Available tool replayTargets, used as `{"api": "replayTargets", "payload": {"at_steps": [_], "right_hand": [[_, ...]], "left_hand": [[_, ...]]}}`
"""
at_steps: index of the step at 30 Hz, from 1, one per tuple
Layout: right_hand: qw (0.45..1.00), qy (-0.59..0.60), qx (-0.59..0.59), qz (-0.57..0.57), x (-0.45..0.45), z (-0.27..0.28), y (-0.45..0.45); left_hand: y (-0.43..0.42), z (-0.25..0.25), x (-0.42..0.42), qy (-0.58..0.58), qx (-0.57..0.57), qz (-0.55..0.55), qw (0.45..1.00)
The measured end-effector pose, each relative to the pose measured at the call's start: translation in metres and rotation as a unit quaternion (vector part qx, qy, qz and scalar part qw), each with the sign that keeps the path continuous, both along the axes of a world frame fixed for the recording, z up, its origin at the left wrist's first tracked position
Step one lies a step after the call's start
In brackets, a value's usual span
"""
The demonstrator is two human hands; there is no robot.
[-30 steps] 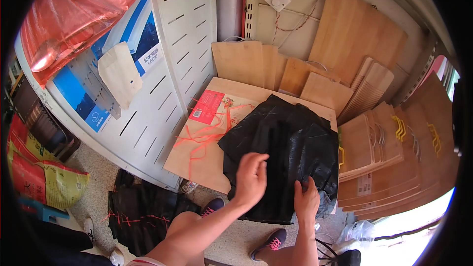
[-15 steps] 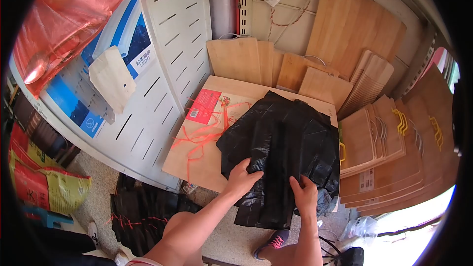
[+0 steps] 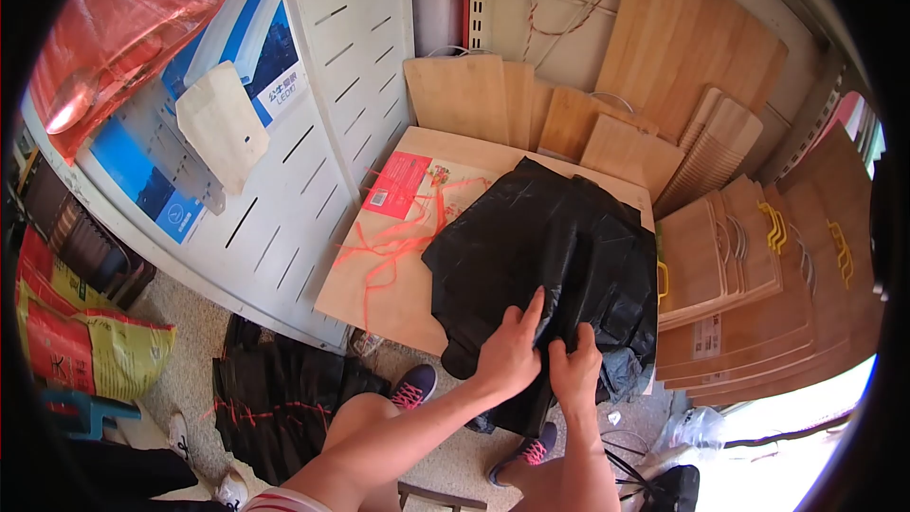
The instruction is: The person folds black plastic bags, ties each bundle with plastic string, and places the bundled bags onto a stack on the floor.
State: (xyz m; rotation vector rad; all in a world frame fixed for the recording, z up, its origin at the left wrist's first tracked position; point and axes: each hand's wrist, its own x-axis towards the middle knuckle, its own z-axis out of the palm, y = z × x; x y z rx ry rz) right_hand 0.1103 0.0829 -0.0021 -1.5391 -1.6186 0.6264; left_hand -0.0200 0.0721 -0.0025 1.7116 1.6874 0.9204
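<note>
A pile of black plastic bags lies spread on a wooden board. My left hand holds the near part of the top bag, its index finger stretched along a raised fold. Close beside it, my right hand grips the bag's near right edge, fingers bent and thumb up. Between my hands the plastic is gathered into a narrow strip that hangs over the board's front edge. Loose red plastic strings lie on the board, left of the pile.
Cutting boards stand stacked at the right and along the back wall. A white slotted panel rises at the left. Tied black bundles lie on the floor. Another person's shoe shows at the lower left.
My hands have come closer together, drawing the flat bag section into a narrower fold. The left hand has moved right and its index finger is now extended. The view has shifted slightly.
</note>
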Motion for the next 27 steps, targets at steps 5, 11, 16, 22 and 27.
{"api": "replayTargets", "payload": {"at_steps": [5,11,16,22,27], "right_hand": [[0.984,0.162,-0.071,0.027,0.002,-0.003,0.001],[0.957,0.247,-0.144,0.047,0.013,-0.01,0.011],[0.864,0.47,-0.177,0.025,0.022,-0.011,0.015],[0.788,0.603,-0.117,0.051,0.022,0.0,0.016],[0.728,0.667,-0.147,0.053,0.027,0.002,0.017]], "left_hand": [[-0.005,0.002,0.006,-0.133,-0.03,-0.037,0.99],[-0.001,-0.016,0.003,-0.326,-0.118,-0.117,0.931],[0.004,-0.02,-0.008,-0.272,0.001,0.022,0.962],[0.004,0.007,-0.025,-0.402,-0.26,-0.108,0.871],[-0.003,-0.01,-0.025,-0.358,-0.149,-0.174,0.905]]}}
